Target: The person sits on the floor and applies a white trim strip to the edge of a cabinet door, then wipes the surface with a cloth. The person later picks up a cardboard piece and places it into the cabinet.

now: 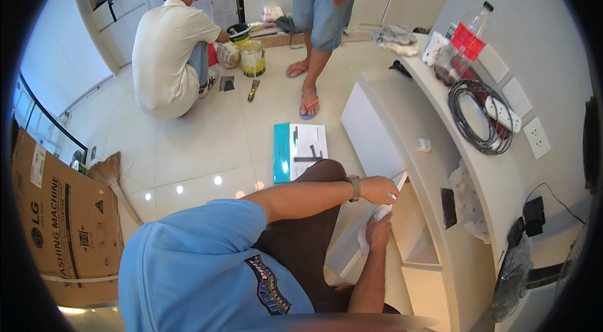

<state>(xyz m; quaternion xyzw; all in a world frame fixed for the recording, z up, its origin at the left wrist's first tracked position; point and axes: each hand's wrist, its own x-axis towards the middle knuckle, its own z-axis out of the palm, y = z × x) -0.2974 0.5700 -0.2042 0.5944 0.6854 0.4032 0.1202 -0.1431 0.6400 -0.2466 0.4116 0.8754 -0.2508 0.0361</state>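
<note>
The left hand (379, 189) grips the upper end of a white panel (352, 241) that leans against the white cabinet (402, 143), while the right hand (379, 231) presses a white cloth (375, 217) onto the panel just below it. On the curved tabletop (433, 96) lie a coiled black cable (472, 115), a power strip (501, 113) and a clear bottle with a red label (463, 43). Across the tiled floor (207, 143), one person sits beside a paint can (252, 59) and another stands near in sandals.

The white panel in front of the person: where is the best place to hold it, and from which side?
Probably by its upper edge, coming from above. The white panel stands tilted against the cabinet, so that long thin edge is free. The left hand already pinches its top corner, while the right hand presses a white cloth on its face. The lower end is hidden behind the leg.
</note>
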